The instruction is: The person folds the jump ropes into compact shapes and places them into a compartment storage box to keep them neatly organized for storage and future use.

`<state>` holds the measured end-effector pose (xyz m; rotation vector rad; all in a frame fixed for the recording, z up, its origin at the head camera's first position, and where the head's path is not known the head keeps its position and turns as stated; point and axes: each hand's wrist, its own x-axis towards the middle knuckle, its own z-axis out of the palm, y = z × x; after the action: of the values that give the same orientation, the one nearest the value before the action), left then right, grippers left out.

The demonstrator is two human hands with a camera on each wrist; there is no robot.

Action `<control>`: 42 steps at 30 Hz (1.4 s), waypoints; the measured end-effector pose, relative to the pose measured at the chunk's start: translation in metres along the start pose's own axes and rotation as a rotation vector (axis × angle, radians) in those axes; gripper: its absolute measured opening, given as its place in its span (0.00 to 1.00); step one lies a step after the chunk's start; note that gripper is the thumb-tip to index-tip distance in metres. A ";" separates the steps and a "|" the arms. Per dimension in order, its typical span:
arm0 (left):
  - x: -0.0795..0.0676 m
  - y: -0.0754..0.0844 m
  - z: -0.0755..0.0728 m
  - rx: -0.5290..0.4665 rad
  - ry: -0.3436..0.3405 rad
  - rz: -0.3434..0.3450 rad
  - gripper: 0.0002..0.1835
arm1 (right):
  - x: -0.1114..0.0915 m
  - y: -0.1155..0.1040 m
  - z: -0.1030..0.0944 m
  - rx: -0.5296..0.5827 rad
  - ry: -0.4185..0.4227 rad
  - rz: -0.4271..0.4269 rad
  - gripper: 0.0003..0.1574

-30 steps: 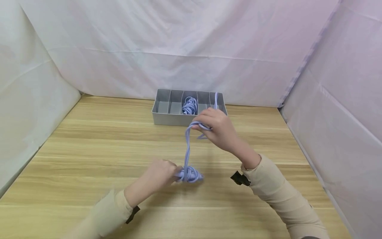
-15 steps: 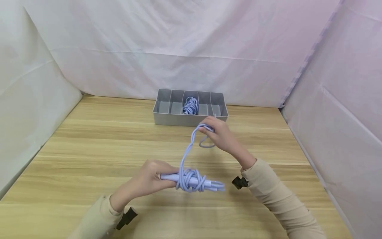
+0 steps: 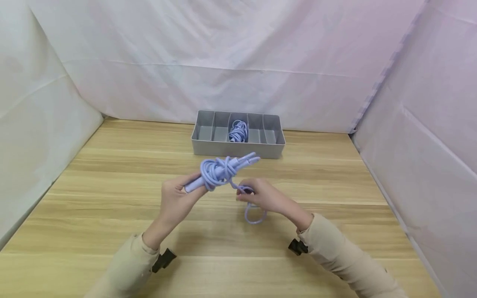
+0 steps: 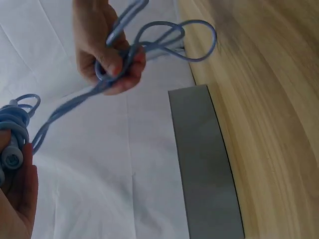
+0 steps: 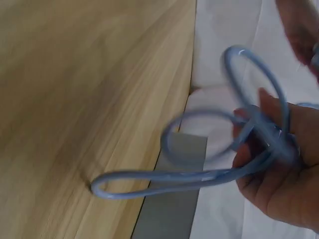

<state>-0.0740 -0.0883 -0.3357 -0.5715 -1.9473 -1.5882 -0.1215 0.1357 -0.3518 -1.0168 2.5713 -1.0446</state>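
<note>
A light blue jump rope [image 3: 220, 170] has its two handles side by side, with several turns of cord wound around them. My left hand [image 3: 179, 198] grips the handles at their near-left end and holds them tilted, far ends up and to the right. Between finger and thumb, my right hand [image 3: 261, 194] holds the loose doubled cord just right of the bundle. Loops of cord [image 3: 255, 216] hang below the right hand. In the left wrist view, the cord [image 4: 70, 105] runs from the wound handles to the right hand [image 4: 107, 55].
A grey divided box [image 3: 238, 148] stands at the back of the wooden table [image 3: 130, 174]. Its middle compartment holds another bundled blue cord [image 3: 237, 131]. White fabric walls [image 3: 231, 54] enclose the back and both sides.
The left hand has raised the wound handles and turned them to point up and right. The right hand has come down and slightly left, nearer the bundle, with the loose cord.
</note>
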 end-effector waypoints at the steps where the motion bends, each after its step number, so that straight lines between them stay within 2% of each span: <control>1: 0.001 -0.002 0.000 0.020 0.026 -0.011 0.15 | -0.002 -0.003 0.002 -0.007 -0.018 0.009 0.07; 6: 0.004 -0.015 0.000 0.098 0.136 -0.093 0.14 | -0.005 -0.014 0.013 -0.010 -0.020 0.035 0.07; 8: 0.004 -0.021 0.001 0.134 0.164 -0.100 0.13 | -0.006 -0.018 0.017 0.012 -0.006 0.044 0.09; 13: 0.009 -0.033 0.002 0.206 0.237 -0.115 0.12 | -0.007 -0.028 0.025 0.101 0.024 0.101 0.29; 15: 0.013 -0.036 0.001 0.228 0.270 -0.127 0.11 | -0.008 -0.030 0.028 0.141 0.028 0.116 0.33; 20: 0.021 -0.045 -0.002 0.262 0.332 -0.132 0.08 | -0.012 -0.029 0.032 0.246 0.010 0.112 0.24; 23: 0.025 -0.050 -0.006 0.284 0.356 -0.132 0.08 | -0.015 -0.027 0.033 0.262 0.013 0.117 0.19; 34: 0.039 -0.079 -0.023 0.495 0.450 -0.153 0.10 | -0.028 -0.032 0.035 0.080 0.020 0.121 0.12; 38: 0.044 -0.088 -0.034 0.572 0.452 -0.173 0.12 | -0.035 -0.036 0.033 -0.010 0.003 0.087 0.10; 42: 0.049 -0.099 -0.044 0.658 0.422 -0.177 0.12 | -0.039 -0.038 0.028 -0.075 -0.039 0.049 0.08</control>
<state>-0.1676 -0.1532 -0.3701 0.1934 -2.0502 -0.9519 -0.0610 0.1267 -0.3496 -0.9766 2.6081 -0.9133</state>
